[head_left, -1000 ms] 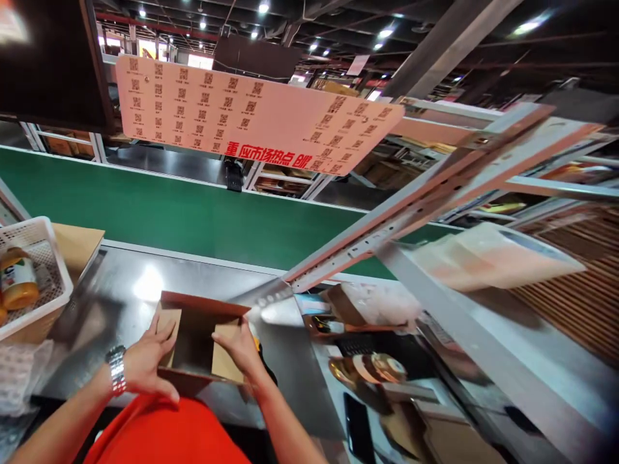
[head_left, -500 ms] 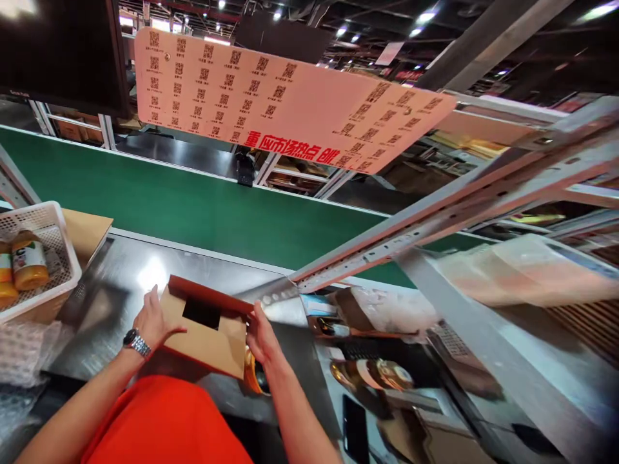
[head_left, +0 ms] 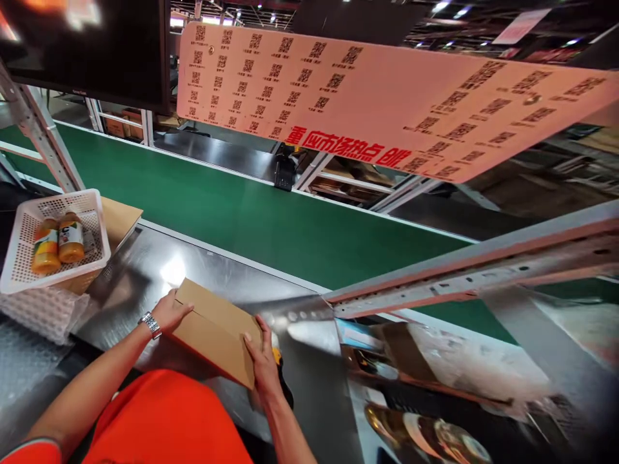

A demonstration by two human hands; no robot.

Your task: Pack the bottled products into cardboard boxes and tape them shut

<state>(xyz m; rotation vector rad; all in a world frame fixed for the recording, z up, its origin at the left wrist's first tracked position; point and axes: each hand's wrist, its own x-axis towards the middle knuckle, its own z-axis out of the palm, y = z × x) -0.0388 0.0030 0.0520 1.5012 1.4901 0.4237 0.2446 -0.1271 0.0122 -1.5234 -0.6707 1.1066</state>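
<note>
A brown cardboard box (head_left: 217,328) with reddish sides sits over the steel table in front of me, its top flaps folded down. My left hand (head_left: 171,312) is closed on the box's left end, fingers over the top by the flap seam. At the right end my right hand (head_left: 262,357) grips the box, with the thumb on top and the fingers along the far side. Just beyond the right wrist, a yellow and black object (head_left: 279,361) is mostly hidden; I cannot make out its kind.
To the left, a white basket (head_left: 102,248) holds two bottles (head_left: 71,237) of orange-coloured contents, above bubble wrap (head_left: 46,312). A green conveyor belt (head_left: 232,200) runs behind the steel table (head_left: 314,386). A metal beam (head_left: 435,270) and a blurred glass bottle (head_left: 425,435) are at right.
The top flaps, which left a dark gap in the middle, are now down and cover it. Both hands have shifted on the box, and the camera view has turned left.
</note>
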